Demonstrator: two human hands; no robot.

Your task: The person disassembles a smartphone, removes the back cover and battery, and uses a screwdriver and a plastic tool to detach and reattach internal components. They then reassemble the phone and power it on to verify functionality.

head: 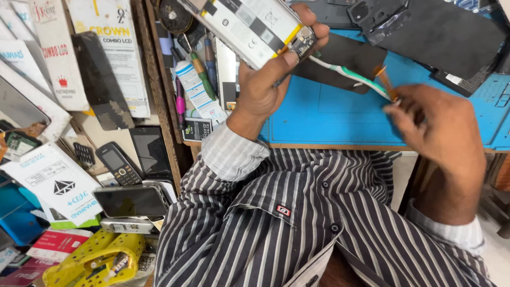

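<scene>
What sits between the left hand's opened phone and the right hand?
Head view: a white-green toothbrush spans from the opened phone to the right hand, over the blue mat.

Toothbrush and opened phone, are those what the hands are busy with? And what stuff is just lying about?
In use:
- opened phone, held by the left hand
- toothbrush, held by the right hand

Lying about:
- blue mat on the bench
- keypad phone
- black smartphone
- white tube
- screwdrivers
- yellow bag
</scene>
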